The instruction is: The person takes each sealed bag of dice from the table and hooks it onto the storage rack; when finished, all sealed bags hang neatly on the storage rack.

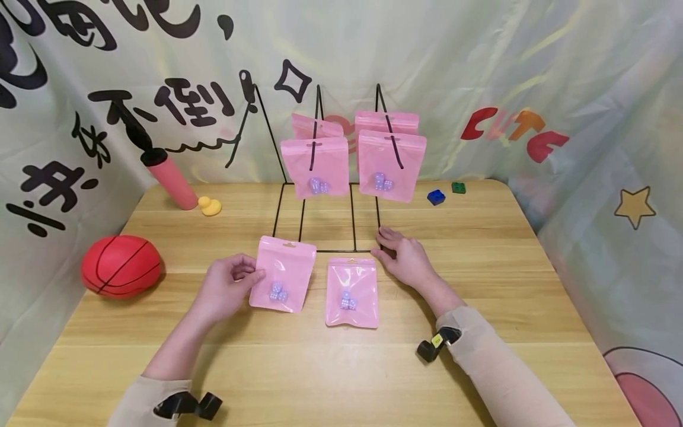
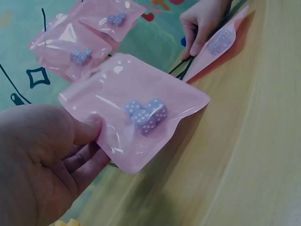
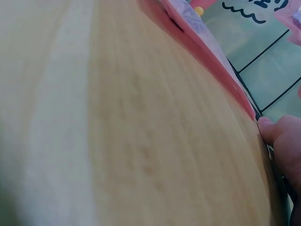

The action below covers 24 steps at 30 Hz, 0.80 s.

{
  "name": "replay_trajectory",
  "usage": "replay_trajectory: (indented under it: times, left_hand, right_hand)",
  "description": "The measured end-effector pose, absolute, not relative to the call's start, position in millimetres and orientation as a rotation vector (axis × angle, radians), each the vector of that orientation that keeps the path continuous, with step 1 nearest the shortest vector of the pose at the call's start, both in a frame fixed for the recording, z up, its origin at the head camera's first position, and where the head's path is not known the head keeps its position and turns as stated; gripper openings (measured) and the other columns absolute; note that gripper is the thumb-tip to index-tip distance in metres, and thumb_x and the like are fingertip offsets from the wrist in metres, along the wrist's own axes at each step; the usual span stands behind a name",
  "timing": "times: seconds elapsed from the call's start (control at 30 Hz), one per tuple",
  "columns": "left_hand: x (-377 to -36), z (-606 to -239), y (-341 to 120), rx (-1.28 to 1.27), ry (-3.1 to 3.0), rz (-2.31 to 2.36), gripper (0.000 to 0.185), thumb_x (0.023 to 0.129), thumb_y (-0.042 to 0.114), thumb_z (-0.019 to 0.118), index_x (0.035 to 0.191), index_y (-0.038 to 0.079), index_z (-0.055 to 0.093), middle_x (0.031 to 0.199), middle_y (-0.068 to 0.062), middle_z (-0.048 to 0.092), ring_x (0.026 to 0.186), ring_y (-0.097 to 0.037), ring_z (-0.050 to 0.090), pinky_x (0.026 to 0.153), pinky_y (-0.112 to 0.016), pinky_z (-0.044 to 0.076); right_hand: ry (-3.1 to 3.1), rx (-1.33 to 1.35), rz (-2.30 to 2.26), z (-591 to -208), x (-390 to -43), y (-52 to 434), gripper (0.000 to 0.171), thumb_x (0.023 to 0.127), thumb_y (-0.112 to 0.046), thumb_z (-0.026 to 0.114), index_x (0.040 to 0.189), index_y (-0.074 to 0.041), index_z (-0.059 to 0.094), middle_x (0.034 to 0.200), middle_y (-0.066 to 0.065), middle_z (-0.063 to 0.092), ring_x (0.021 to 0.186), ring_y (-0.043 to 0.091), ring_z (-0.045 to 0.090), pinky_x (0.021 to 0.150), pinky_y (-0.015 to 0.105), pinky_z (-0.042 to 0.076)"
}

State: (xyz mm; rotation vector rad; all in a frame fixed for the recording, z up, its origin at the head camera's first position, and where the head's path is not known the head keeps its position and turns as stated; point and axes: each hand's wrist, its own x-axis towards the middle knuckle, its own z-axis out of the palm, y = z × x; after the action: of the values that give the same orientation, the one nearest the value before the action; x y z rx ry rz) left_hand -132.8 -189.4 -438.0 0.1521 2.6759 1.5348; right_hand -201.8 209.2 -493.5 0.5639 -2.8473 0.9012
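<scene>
My left hand (image 1: 226, 287) pinches the left edge of a pink zip pouch (image 1: 284, 274) holding small purple dice; the left wrist view shows the thumb on top of the pouch (image 2: 134, 110), lifted off the table. A second pink pouch (image 1: 352, 292) lies flat on the wood between my hands. My right hand (image 1: 405, 256) rests on the table with its fingers on the front corner of the black wire display rack (image 1: 320, 234). Several more pink pouches (image 1: 392, 165) hang from the rack's hooks.
A red ball (image 1: 121, 265) sits at the table's left edge. A pink pump (image 1: 169, 178) and a yellow duck (image 1: 210, 206) stand at the back left. A blue block (image 1: 436, 197) and a green block (image 1: 458, 188) lie at the back right. A printed curtain surrounds the table.
</scene>
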Motion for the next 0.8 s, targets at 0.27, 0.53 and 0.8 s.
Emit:
replay_trajectory:
  times: [0.27,0.53,0.8]
  left_hand:
    - [-132.7,-426.6,-196.7,0.26,2.784,1.622,0.008,0.097,0.003,0.077,0.1,-0.003,0.072,0.093,-0.013,0.073,0.084,-0.018,0.069,0.069,-0.019,0.058]
    - [-140.1,-408.3,-209.3,0.355,2.862,1.715,0.006,0.095,-0.003,0.077,0.096,-0.006,0.071,0.087,-0.015,0.073,0.072,-0.01,0.064,0.058,-0.017,0.052]
    - [-148.5,-377.7,-224.0,0.381,2.924,1.858,0.008,0.094,-0.009,0.076,0.099,-0.01,0.07,0.087,0.002,0.075,0.075,-0.008,0.068,0.062,-0.014,0.054]
  right_hand:
    - [-2.844,0.57,0.919,-494.5,-202.0,209.3,0.049,0.103,-0.029,0.074,0.139,0.003,0.065,0.151,0.019,0.056,0.142,0.037,0.051,0.119,0.053,0.04]
    - [-2.851,0.555,0.917,-494.9,-201.9,211.2,0.049,0.103,-0.03,0.074,0.139,0.003,0.065,0.151,0.019,0.055,0.143,0.037,0.051,0.119,0.052,0.04]
    - [-2.859,0.549,0.931,-493.6,-202.2,210.1,0.05,0.103,-0.03,0.074,0.14,0.003,0.065,0.152,0.018,0.054,0.144,0.036,0.05,0.119,0.052,0.04]
